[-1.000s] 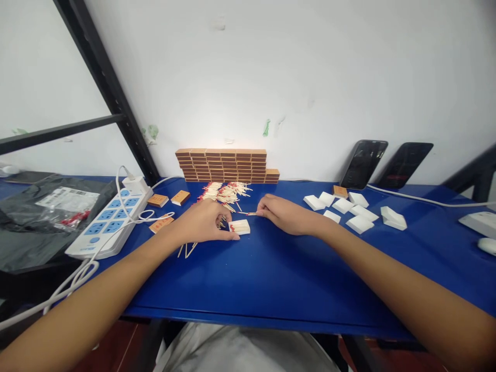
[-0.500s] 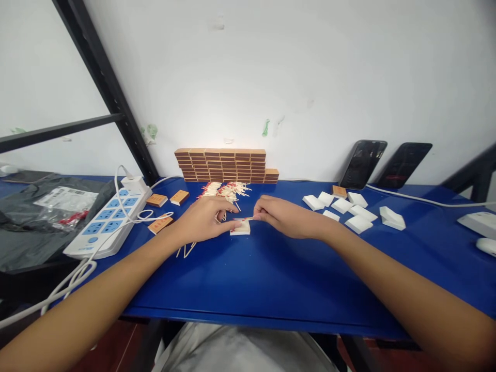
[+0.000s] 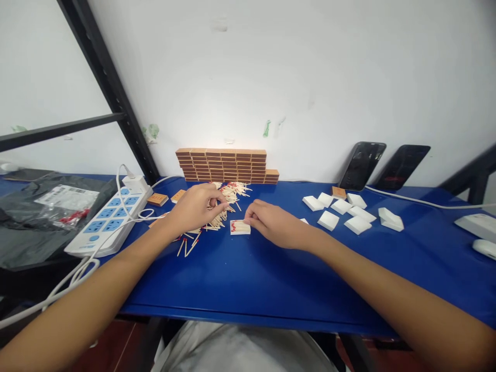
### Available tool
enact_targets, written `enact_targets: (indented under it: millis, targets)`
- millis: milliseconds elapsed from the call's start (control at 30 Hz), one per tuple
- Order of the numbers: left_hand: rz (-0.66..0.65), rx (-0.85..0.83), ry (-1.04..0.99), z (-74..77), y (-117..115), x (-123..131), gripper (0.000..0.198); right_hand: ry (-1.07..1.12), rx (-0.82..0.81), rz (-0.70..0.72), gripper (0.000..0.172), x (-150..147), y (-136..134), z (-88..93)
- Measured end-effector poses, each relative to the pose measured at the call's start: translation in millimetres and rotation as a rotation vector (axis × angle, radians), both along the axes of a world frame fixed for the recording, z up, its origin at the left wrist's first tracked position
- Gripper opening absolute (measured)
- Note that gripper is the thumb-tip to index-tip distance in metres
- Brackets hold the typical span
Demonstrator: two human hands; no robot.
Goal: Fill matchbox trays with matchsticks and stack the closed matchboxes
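Note:
A small white matchbox tray [image 3: 241, 232] lies on the blue table, with red-tipped matches [image 3: 239, 226] side by side in it. My right hand [image 3: 268, 219] is at the tray's right end, thumb and forefinger closed on the plain ends of matches there. To the left, my left hand [image 3: 198, 207] hovers by the heap of loose matches [image 3: 233, 194] and partly covers it. Its thumb and forefinger tips come together; whether a match is between them is too small to tell.
Matchboxes stand stacked [image 3: 225, 165] against the wall. Several white trays [image 3: 358, 224] lie to the right, before two leaning phones [image 3: 362, 165]. A power strip [image 3: 110, 219] with white cables and orange matchboxes [image 3: 157, 199] are on the left. The table's front edge [image 3: 251, 321] is near my body.
My left hand has drawn back left and up from the tray towards the heap. The match held above the tray is lowered; my right hand has come slightly left, against the tray's end.

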State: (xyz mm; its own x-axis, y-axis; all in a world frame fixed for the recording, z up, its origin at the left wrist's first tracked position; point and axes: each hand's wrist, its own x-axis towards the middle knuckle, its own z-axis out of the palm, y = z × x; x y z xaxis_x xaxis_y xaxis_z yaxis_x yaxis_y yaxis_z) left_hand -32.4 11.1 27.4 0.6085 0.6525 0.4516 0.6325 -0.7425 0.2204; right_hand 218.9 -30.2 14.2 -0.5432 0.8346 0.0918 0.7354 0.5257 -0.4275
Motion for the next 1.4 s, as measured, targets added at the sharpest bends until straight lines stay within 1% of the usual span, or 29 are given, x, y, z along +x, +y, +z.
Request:
enact_targets:
  millis: [100,200,267,367,400,500,633,700,767,833,900,967,1033,1100,1167,1267,1400]
  targets:
    - [0.047,0.077,-0.028,1.4,0.1,0.0,0.023,-0.019,0.03,-0.027,0.018,-3.9,3.3,-2.4]
    - [0.055,0.115,-0.04,2.0,-0.8,1.5,0.024,0.052,0.125,-0.108,0.02,-6.7,21.2,-5.0]
    - [0.037,0.104,-0.048,0.8,-1.9,3.3,0.023,0.076,0.163,-0.194,0.019,-10.9,37.3,-9.4]
    - [-0.006,0.063,-0.074,-3.9,-4.7,6.9,0.021,0.04,0.14,-0.236,0.024,-19.1,55.5,-19.5]
    - [-0.021,0.044,-0.074,-5.8,-5.8,8.1,0.021,0.021,0.127,-0.24,0.022,-20.9,58.3,-22.6]
    - [-0.073,0.026,-0.069,-10.2,-8.4,10.7,0.022,-0.04,0.111,-0.238,0.015,-19.5,56.7,-26.7]
    - [-0.074,0.002,-0.075,-12.9,-10.4,12.6,0.022,-0.069,0.08,-0.249,0.017,-2.1,43.1,-19.1]
    - [-0.071,-0.026,-0.062,-14.8,-11.9,14.5,0.022,-0.035,0.078,-0.274,0.016,8.7,37.5,-12.0]
    - [-0.087,-0.065,-0.038,-17.6,-13.9,17.4,0.02,0.015,0.111,-0.293,0.016,17.3,34.2,-4.5]
    - [-0.116,-0.1,-0.015,-20.0,-15.8,20.1,0.019,0.069,0.16,-0.299,0.016,21.5,32.0,1.6]
    - [-0.12,-0.113,-0.005,-19.9,-16.5,21.1,0.018,0.122,0.176,-0.272,0.017,20.3,29.1,4.5]
    - [-0.086,-0.09,-0.019,-16.2,-15.6,19.4,0.02,0.154,0.148,-0.2,0.018,14.4,24.1,3.4]
    - [-0.027,-0.019,-0.067,-10.1,-13.4,15.6,0.023,0.137,0.108,-0.111,0.016,6.3,17.5,-0.8]
    - [0.079,0.06,-0.118,-4.3,-10.3,11.2,0.024,0.088,0.07,-0.034,0.013,-0.6,11.2,-5.5]
    - [0.14,0.102,-0.125,-1.2,-7.0,7.4,0.024,0.065,0.048,0.014,0.012,-3.9,7.9,-8.5]
    - [0.173,0.123,-0.071,-2.8,-2.0,4.1,0.024,0.114,0.085,0.012,0.013,-3.9,13.4,-9.0]
    - [0.172,0.1,-0.018,-8.0,2.7,2.8,0.02,0.172,0.134,-0.087,0.014,-10.6,38.4,-11.2]
